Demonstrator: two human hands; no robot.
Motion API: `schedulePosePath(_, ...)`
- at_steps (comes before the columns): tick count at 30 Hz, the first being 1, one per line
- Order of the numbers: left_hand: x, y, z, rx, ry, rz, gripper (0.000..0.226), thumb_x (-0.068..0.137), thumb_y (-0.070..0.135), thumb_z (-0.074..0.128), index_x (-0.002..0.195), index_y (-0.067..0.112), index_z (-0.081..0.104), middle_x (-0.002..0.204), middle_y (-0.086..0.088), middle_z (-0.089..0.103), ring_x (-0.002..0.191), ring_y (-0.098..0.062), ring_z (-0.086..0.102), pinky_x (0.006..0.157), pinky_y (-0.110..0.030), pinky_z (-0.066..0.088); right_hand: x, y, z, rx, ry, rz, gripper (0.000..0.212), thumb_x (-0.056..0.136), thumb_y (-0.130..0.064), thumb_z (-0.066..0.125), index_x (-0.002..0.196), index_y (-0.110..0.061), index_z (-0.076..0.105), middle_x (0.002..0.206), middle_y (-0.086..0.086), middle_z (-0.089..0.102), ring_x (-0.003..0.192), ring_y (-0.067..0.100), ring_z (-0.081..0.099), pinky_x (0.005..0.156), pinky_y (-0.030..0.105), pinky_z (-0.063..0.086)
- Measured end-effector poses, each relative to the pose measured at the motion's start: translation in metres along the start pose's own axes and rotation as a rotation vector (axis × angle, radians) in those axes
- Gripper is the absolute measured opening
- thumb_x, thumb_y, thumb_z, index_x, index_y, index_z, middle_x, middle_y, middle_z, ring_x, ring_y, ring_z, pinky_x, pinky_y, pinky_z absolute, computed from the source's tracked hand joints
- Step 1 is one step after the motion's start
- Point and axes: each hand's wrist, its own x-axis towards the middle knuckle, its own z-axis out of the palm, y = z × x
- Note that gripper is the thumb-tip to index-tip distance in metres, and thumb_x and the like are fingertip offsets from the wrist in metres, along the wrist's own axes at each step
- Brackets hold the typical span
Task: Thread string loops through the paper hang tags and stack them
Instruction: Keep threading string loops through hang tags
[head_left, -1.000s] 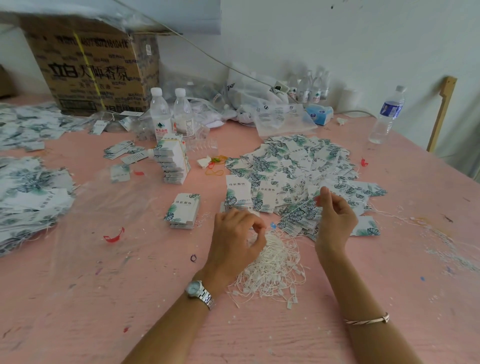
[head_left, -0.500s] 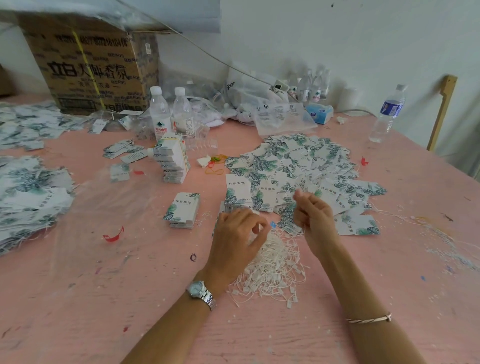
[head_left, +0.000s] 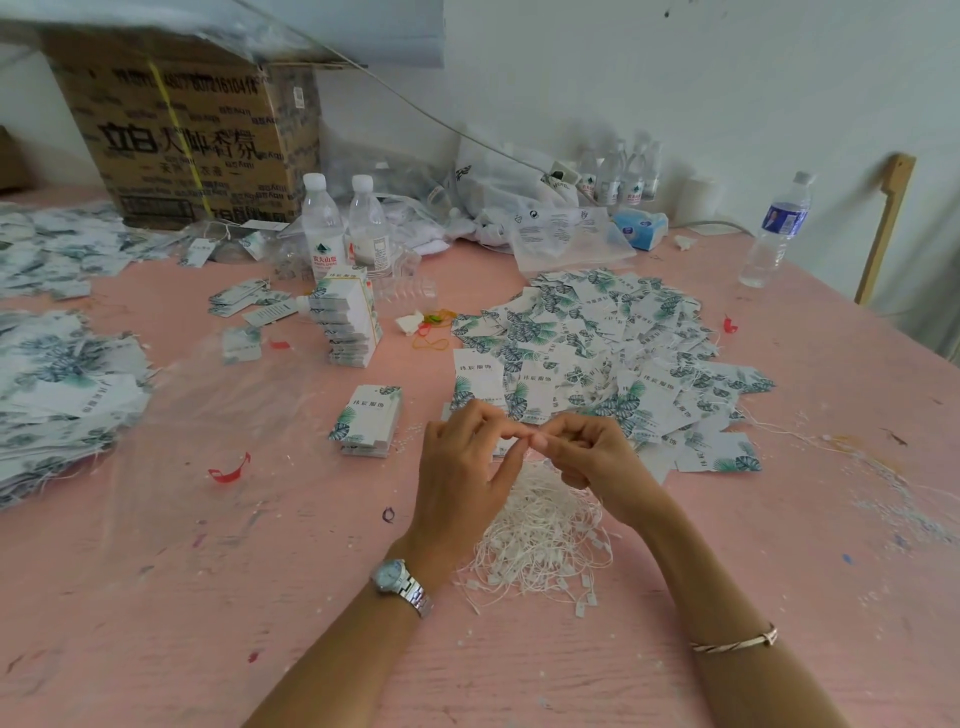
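Left hand (head_left: 465, 467) and right hand (head_left: 597, 460) are both curled, fingertips meeting just above the string pile (head_left: 540, 530), pinching a thin white string loop (head_left: 527, 456) that barely shows. A second ago the right hand was out over the loose hang tags (head_left: 597, 338) spread on the pink table (head_left: 260, 571) beyond the hands; it has since come in to meet the left, which lifted slightly. Counts: one string pile, one short tag stack (head_left: 369, 421), one tall tag stack (head_left: 348, 322), two water bottles (head_left: 322, 228) by one cardboard box (head_left: 182, 135), one lone bottle (head_left: 776, 228) far right.
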Motion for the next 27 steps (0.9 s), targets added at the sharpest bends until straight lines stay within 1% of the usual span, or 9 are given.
schedulePosePath(2, 0.000, 0.000, 0.000, 0.023, 0.019, -0.017, 0.017, 0.094, 0.031, 0.062, 0.098, 0.018, 0.071, 0.094, 0.003, 0.061, 0.086, -0.014, 0.061, 0.071, -0.034, 0.041, 0.000, 0.000, 0.000, 0.012, 0.005, 0.011, 0.013, 0.084, -0.018, 0.072, 0.087, -0.006, 0.072, 0.051, 0.000, 0.029, 0.044, 0.011, 0.019, 0.042, 0.019, 0.022)
schedulePosePath(5, 0.001, 0.000, 0.001, 0.075, 0.049, -0.046, 0.014, 0.093, 0.029, 0.067, 0.100, 0.018, 0.072, 0.095, 0.002, 0.061, 0.088, -0.017, 0.059, 0.073, -0.032, 0.039, 0.001, 0.002, -0.001, 0.012, 0.038, 0.020, 0.013, 0.084, -0.019, 0.072, 0.087, -0.006, 0.072, 0.051, -0.002, 0.029, 0.043, 0.010, 0.020, 0.041, 0.019, 0.022)
schedulePosePath(8, 0.002, -0.007, -0.001, 0.229, 0.064, -0.142, 0.026, 0.090, 0.032, 0.071, 0.113, 0.020, 0.072, 0.106, -0.002, 0.061, 0.094, -0.022, 0.055, 0.076, -0.031, 0.039, 0.002, 0.002, -0.001, 0.040, 0.102, 0.015, 0.011, 0.081, -0.018, 0.074, 0.082, -0.008, 0.071, 0.050, -0.003, 0.029, 0.042, 0.009, 0.020, 0.041, 0.018, 0.021)
schedulePosePath(11, 0.004, -0.014, -0.005, 0.363, 0.009, -0.215, 0.042, 0.088, 0.039, 0.072, 0.127, 0.022, 0.068, 0.118, -0.006, 0.060, 0.100, -0.027, 0.053, 0.076, -0.036, 0.043, 0.002, 0.003, -0.004, 0.059, 0.134, 0.003, 0.010, 0.081, -0.017, 0.073, 0.081, -0.007, 0.070, 0.050, -0.004, 0.029, 0.043, 0.009, 0.018, 0.041, 0.017, 0.021)
schedulePosePath(14, 0.005, -0.019, -0.007, 0.423, -0.060, -0.228, 0.044, 0.089, 0.038, 0.072, 0.130, 0.023, 0.067, 0.126, -0.009, 0.058, 0.106, -0.030, 0.052, 0.077, -0.040, 0.047, 0.003, 0.004, -0.003, 0.061, 0.133, 0.001, 0.010, 0.080, -0.019, 0.075, 0.080, -0.009, 0.071, 0.051, -0.003, 0.028, 0.044, 0.010, 0.017, 0.041, 0.017, 0.021)
schedulePosePath(17, 0.005, -0.022, -0.009, 0.437, -0.081, -0.272, 0.041, 0.088, 0.021, 0.077, 0.128, 0.026, 0.069, 0.131, -0.009, 0.057, 0.110, -0.032, 0.052, 0.077, -0.041, 0.044, 0.003, 0.005, -0.003, 0.066, 0.140, 0.000, 0.016, 0.078, -0.023, 0.077, 0.081, -0.009, 0.070, 0.051, -0.004, 0.028, 0.044, 0.010, 0.017, 0.041, 0.017, 0.022)
schedulePosePath(19, 0.006, -0.023, -0.011, 0.411, -0.042, -0.266, 0.038, 0.085, 0.012, 0.080, 0.120, 0.025, 0.074, 0.127, -0.008, 0.061, 0.107, -0.033, 0.054, 0.074, -0.039, 0.041, 0.004, 0.005, -0.004, 0.065, 0.149, -0.004, 0.018, 0.077, -0.025, 0.077, 0.081, -0.009, 0.070, 0.050, -0.005, 0.030, 0.044, 0.010, 0.018, 0.041, 0.017, 0.023)
schedulePosePath(23, 0.008, -0.025, -0.015, 0.377, 0.043, -0.189, 0.027, 0.080, 0.015, 0.084, 0.105, 0.024, 0.080, 0.115, -0.006, 0.066, 0.096, -0.031, 0.057, 0.071, -0.033, 0.032, 0.004, 0.006, -0.004, 0.062, 0.159, -0.011, 0.019, 0.076, -0.025, 0.077, 0.081, -0.008, 0.069, 0.050, -0.005, 0.032, 0.044, 0.010, 0.019, 0.041, 0.018, 0.023)
schedulePosePath(27, 0.009, -0.031, -0.014, 0.387, 0.100, -0.080, 0.014, 0.085, 0.022, 0.081, 0.099, 0.024, 0.080, 0.109, 0.000, 0.069, 0.090, -0.027, 0.059, 0.072, -0.033, 0.029, 0.004, 0.004, -0.003, 0.052, 0.168, -0.012, 0.022, 0.074, -0.028, 0.079, 0.080, -0.009, 0.070, 0.049, -0.006, 0.034, 0.043, 0.010, 0.020, 0.041, 0.018, 0.023)
